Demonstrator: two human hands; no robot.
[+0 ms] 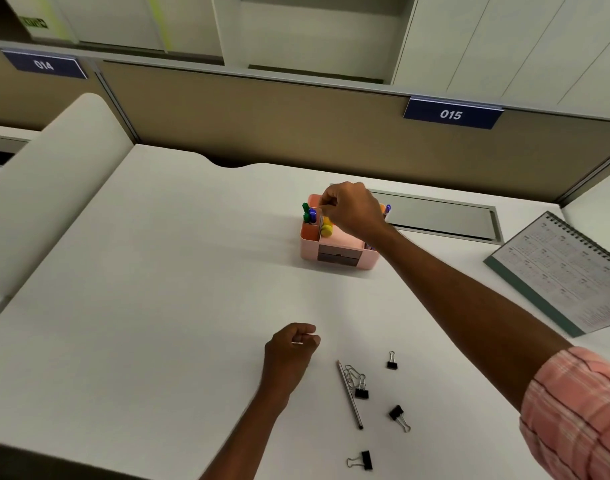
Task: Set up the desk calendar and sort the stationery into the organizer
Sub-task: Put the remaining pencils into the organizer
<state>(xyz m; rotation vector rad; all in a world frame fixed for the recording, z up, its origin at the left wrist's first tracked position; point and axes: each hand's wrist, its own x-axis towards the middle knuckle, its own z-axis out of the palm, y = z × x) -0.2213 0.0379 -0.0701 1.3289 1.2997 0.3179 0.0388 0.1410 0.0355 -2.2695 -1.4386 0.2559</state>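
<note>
The pink organizer (pixel 338 252) stands mid-desk with green, blue and yellow markers (pixel 312 214) upright in its back compartments. My right hand (pixel 355 207) hovers over it, fingertips pinched on a thin grey pencil that stands in a slot. My left hand (pixel 291 348) rests on the desk nearer me, curled around a small white item. A grey pencil (pixel 350 394), a pile of paper clips (pixel 352 373) and several black binder clips (pixel 393 361) lie at the front right. The spiral desk calendar (pixel 560 271) sits at the right edge.
A grey cable hatch (pixel 442 216) is set into the desk behind the organizer. A brown partition with labels 014 and 015 closes off the back. A rounded white divider (pixel 54 188) rises on the left.
</note>
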